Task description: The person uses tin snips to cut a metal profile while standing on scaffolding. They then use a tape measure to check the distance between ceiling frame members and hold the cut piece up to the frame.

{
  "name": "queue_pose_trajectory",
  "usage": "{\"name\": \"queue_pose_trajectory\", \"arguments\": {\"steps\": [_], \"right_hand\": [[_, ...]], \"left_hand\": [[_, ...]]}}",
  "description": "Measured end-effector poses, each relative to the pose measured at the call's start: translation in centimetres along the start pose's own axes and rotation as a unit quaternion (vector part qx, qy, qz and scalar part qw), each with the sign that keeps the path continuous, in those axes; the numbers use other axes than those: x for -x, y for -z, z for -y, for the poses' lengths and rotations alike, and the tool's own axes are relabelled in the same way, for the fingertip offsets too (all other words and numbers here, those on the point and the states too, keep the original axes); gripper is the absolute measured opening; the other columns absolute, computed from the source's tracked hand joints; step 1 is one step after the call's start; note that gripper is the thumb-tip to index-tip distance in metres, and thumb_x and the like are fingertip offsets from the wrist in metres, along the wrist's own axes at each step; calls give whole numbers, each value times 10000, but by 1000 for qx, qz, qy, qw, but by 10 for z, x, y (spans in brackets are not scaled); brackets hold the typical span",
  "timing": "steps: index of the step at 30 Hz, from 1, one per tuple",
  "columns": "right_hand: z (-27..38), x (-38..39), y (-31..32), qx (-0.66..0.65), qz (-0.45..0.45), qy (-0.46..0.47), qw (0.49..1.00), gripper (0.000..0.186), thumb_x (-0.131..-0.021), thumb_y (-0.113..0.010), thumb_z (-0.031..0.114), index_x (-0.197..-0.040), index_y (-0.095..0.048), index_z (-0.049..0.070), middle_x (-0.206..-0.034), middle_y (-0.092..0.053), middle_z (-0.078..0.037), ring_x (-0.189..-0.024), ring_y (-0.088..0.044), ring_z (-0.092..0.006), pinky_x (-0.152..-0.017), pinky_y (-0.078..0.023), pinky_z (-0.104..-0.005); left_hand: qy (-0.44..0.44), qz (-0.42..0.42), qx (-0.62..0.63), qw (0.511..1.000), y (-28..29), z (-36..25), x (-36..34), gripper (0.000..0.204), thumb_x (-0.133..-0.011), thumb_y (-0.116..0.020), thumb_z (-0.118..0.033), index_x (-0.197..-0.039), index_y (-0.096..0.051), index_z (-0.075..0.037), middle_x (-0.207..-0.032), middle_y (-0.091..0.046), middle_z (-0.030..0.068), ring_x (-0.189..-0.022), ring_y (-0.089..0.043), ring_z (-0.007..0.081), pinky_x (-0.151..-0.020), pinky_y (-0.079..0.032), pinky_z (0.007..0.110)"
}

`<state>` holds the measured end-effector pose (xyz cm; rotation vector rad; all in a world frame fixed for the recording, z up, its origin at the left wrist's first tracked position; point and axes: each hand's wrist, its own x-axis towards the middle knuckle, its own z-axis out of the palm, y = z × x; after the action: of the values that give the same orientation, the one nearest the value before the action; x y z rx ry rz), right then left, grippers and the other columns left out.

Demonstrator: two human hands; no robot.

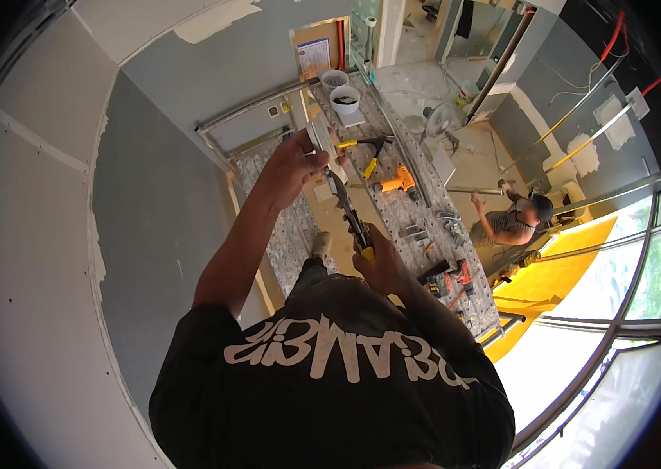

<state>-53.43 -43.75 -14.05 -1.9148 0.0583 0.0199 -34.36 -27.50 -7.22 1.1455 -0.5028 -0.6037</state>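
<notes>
In front of me, my left hand (pixel 293 168) is closed around a pale metal channel piece (pixel 319 134), holding it tilted up and away. A pair of tin snips (pixel 351 213) with yellow grips sits in my right hand (pixel 381 264), whose fingers are wrapped round the handles. The head of the snips points up to the lower end of the channel piece, close to my left fingers. Whether the blades bite into the metal is too small to tell.
I stand on a perforated scaffold platform (pixel 287 234) with a gap between its planks. On the right plank lie an orange drill (pixel 399 184), a yellow-and-black tool (pixel 377 148), a red drill (pixel 464 275) and white buckets (pixel 344 100). Below right, another person (pixel 512 223) works near a fan (pixel 438 119).
</notes>
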Motion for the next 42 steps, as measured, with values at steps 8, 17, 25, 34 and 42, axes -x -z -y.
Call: {"name": "queue_pose_trajectory", "arguments": {"steps": [8, 17, 25, 34, 42], "right_hand": [[-34, -7, 0, 62, 12, -8, 998, 415, -786, -619, 170, -1124, -491, -33, -803, -622, -229, -765, -638, -395, -707, -492, -453], [-98, -4, -10, 105, 38, -59, 992, 554, -788, -631, 212, -1253, -467, -39, -1028, -633, -301, -984, -624, -439, -874, -483, -485], [-70, 15, 9, 289, 20, -31, 957, 764, -753, -674, 179, -1405, -320, -3, -1312, -440, -271, -1255, -435, -449, -1082, -324, -497], [-58, 4, 16, 298, -12, 41, 953, 711, -729, -698, 163, -1349, -383, 16, -1217, -513, -230, -1158, -512, -423, -1034, -367, -486], [-74, 0, 25, 438, -101, 243, 860, 578, -658, -707, 144, -1208, -548, 66, -1046, -585, -143, -1000, -598, -298, -946, -424, -445]], "left_hand": [[44, 3, 7, 999, 21, 34, -8, 497, -846, -735, -178, -1276, -522, -49, -1087, -625, 76, -1007, -629, 198, -934, -463, 352], [43, -174, -282, 943, 128, 124, -19, 438, -870, -692, -87, -1270, -521, -32, -986, -653, 83, -904, -641, 168, -836, -494, 310], [190, -106, -9, 976, 82, 111, 22, 454, -905, -671, -148, -1276, -468, 17, -981, -606, 107, -888, -676, 266, -833, -583, 414], [253, 4, 2, 967, 67, 99, 25, 396, -951, -616, -179, -1272, -482, 11, -1068, -614, 129, -818, -686, 238, -751, -600, 387], [458, 145, -46, 876, 86, 125, 42, 226, -969, -547, -175, -1066, -591, 25, -859, -672, 130, -755, -687, 236, -678, -580, 364]]}}
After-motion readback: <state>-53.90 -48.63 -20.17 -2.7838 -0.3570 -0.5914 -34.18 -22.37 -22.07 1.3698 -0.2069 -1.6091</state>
